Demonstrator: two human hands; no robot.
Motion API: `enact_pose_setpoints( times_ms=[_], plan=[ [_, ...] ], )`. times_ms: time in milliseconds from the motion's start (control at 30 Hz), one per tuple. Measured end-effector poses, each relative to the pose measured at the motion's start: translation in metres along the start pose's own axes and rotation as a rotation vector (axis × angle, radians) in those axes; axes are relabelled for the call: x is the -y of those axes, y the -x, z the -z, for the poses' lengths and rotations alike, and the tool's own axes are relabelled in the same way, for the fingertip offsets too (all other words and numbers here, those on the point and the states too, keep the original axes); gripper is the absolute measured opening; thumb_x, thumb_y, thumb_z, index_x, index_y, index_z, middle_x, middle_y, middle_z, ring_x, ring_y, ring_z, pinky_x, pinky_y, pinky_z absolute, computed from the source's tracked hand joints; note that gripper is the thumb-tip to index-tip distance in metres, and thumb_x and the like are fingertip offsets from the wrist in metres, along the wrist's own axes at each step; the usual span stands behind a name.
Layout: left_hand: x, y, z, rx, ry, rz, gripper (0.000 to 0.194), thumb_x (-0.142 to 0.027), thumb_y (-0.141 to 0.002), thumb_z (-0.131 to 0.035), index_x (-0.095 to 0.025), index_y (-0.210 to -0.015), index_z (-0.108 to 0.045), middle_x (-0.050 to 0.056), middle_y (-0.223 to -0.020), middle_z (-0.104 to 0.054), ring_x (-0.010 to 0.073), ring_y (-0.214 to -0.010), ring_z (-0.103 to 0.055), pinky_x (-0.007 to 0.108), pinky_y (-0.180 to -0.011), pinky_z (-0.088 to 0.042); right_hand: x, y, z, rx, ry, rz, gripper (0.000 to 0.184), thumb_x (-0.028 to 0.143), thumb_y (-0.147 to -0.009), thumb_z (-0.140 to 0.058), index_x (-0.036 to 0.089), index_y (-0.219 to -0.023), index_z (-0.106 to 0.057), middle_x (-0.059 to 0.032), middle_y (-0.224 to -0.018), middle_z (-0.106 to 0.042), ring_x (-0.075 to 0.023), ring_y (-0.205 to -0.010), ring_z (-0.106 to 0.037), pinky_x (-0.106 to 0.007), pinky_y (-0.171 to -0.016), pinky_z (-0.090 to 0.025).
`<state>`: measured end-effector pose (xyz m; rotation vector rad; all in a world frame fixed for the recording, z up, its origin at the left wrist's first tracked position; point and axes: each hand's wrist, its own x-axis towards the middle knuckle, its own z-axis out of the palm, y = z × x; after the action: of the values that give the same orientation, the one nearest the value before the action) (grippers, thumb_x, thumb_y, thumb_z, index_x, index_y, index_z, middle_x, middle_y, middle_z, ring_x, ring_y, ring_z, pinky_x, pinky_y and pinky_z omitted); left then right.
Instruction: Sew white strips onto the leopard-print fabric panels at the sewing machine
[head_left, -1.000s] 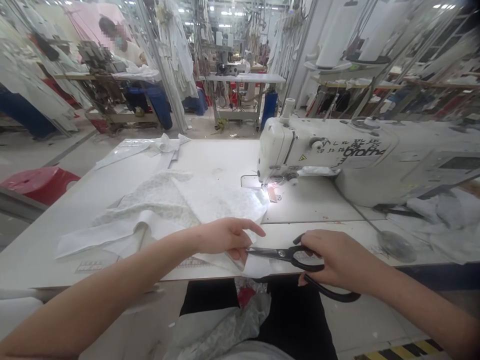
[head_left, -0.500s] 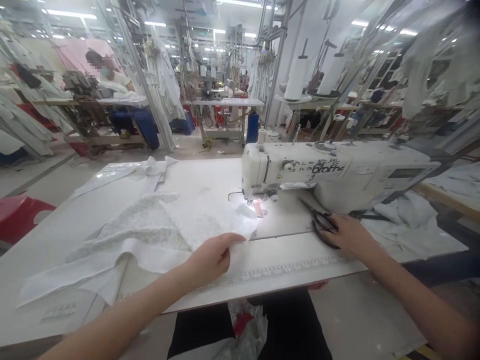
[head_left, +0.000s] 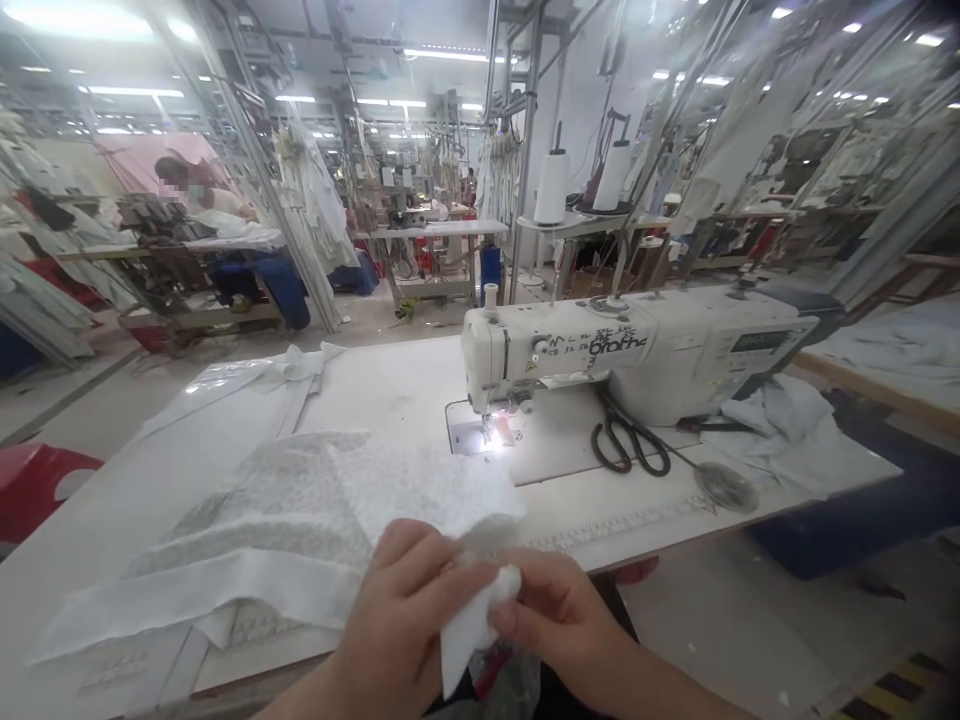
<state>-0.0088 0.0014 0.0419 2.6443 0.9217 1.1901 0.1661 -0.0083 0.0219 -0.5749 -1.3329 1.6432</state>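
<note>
Cloth (head_left: 458, 637) slants down-left from the fingers of the left hand (head_left: 409, 605) and right hand (head_left: 562, 620), both pinched on it, with the sewing machine (head_left: 555, 345) ahead on the counter (head_left: 367, 385).

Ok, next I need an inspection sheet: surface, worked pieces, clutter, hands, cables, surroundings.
Surface: white tabletop with a printed ruler strip.
Worked pieces: pale patterned fabric spread mostly left of the white sewing machine; small white cloth piece between the hands.
Clutter: black-handled scissors lying by the machine's base; crumpled white cloth at the table's right end.
Left hand: holding the small white cloth piece.
Right hand: pinching it too.
Cables: thin dark line toward a grey round disc; cord or rod, cannot tell.
Surroundings: white thread cones, red plastic object, person at back left.
</note>
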Motion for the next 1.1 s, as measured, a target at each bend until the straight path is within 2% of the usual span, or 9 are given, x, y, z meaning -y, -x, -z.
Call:
enact_pose_setpoints(
  times_ms=[100,233,400,500,700,800,900,1033,1100],
  plan=[
    [-0.008,0.001,-0.001,0.007,0.029,-0.016,0.027,-0.009,-0.077,-0.051,-0.021,-0.101,-0.058,0.009,-0.1,-0.057,0.0223,-0.095,-0.05,0.036,-0.081,-0.04,-0.002,0.016,-0.002,-0.109,-0.083,-0.001,0.013,0.032,-0.084,-0.06,0.023,-0.091,-0.053,0.0032,-0.073,-0.05,-0.0096,-0.063,-0.044,-0.021,-0.059,-0.038],
    [-0.016,-0.004,-0.012,0.149,0.368,0.16,0.025,-0.009,-0.079,-0.051,-0.021,-0.101,-0.053,0.001,-0.079,-0.056,0.0097,-0.066,-0.053,0.019,-0.057,-0.042,-0.007,0.028,0.002,-0.221,0.207,0.079,0.017,0.028,-0.089,-0.053,0.029,-0.106,-0.051,0.0022,-0.078,-0.054,-0.0107,-0.068,-0.047,-0.021,-0.062,-0.04],
    [-0.029,-0.008,-0.013,0.051,0.378,0.329,0.015,-0.009,-0.076,-0.055,-0.021,-0.085,-0.055,-0.004,-0.065,-0.057,0.0066,-0.054,-0.049,0.015,-0.049,-0.035,0.01,0.036,0.007,-0.227,0.516,0.102,0.014,0.024,-0.089,-0.051,0.025,-0.101,-0.059,0.0012,-0.075,-0.058,-0.0114,-0.064,-0.048,-0.022,-0.059,-0.039],
    [-0.041,-0.004,-0.012,0.102,0.658,0.428,0.004,-0.017,-0.078,-0.057,-0.019,-0.078,-0.054,-0.003,-0.06,-0.056,0.0059,-0.05,-0.045,0.015,-0.047,-0.033,0.028,0.04,0.005,-0.11,0.391,0.064,0.008,0.021,-0.085,-0.057,0.021,-0.08,-0.063,0.0022,-0.067,-0.057,-0.0102,-0.061,-0.049,-0.021,-0.058,-0.037],
    [-0.066,0.013,-0.031,0.258,1.368,0.641,0.032,-0.048,-0.075,-0.062,-0.017,-0.079,-0.054,-0.003,-0.06,-0.045,0.0029,-0.046,-0.032,0.016,-0.047,-0.026,0.015,0.029,0.013,0.134,-0.052,-0.195,0.033,0.026,-0.056,-0.081,0.019,-0.067,-0.051,0.0041,-0.065,-0.05,-0.01,-0.059,-0.046,-0.022,-0.055,-0.036],
    [-0.061,0.014,-0.034,0.166,1.177,0.76,0.024,-0.04,-0.077,-0.059,-0.016,-0.076,-0.056,-0.003,-0.056,-0.044,0.0039,-0.046,-0.031,0.016,-0.046,-0.026,-0.002,0.024,0.018,0.051,-0.049,-0.276,0.032,0.031,-0.06,-0.078,0.018,-0.067,-0.049,0.0052,-0.06,-0.048,-0.0093,-0.055,-0.044,-0.022,-0.054,-0.036],
    [-0.044,0.012,-0.031,-0.036,0.672,0.75,0.009,-0.019,-0.075,-0.052,-0.019,-0.079,-0.06,-0.002,-0.063,-0.056,0.0085,-0.053,-0.045,0.018,-0.049,-0.035,-0.004,0.028,0.011,-0.216,0.192,-0.11,0.016,0.028,-0.073,-0.065,0.018,-0.073,-0.052,0.0043,-0.064,-0.047,-0.0105,-0.061,-0.044,-0.023,-0.058,-0.037],
    [-0.026,0.009,-0.033,-0.143,0.163,0.574,0.034,-0.004,-0.063,-0.043,-0.021,-0.086,-0.061,-0.003,-0.072,-0.062,0.0114,-0.064,-0.056,0.021,-0.059,-0.044,-0.002,0.031,-0.01,-0.202,0.43,-0.034,0.001,0.017,-0.076,-0.055,0.018,-0.077,-0.054,0.0021,-0.07,-0.052,-0.0126,-0.066,-0.048,-0.023,-0.06,-0.038],
    [-0.023,0.009,-0.036,-0.149,0.078,0.56,0.033,-0.005,-0.063,-0.041,-0.02,-0.086,-0.06,-0.002,-0.073,-0.063,0.012,-0.064,-0.057,0.021,-0.058,-0.045,-0.004,0.028,-0.017,-0.241,0.354,-0.052,0.015,0.022,-0.083,-0.046,0.018,-0.07,-0.05,0.0018,-0.067,-0.051,-0.0131,-0.066,-0.048,-0.023,-0.061,-0.038]
  ],
)
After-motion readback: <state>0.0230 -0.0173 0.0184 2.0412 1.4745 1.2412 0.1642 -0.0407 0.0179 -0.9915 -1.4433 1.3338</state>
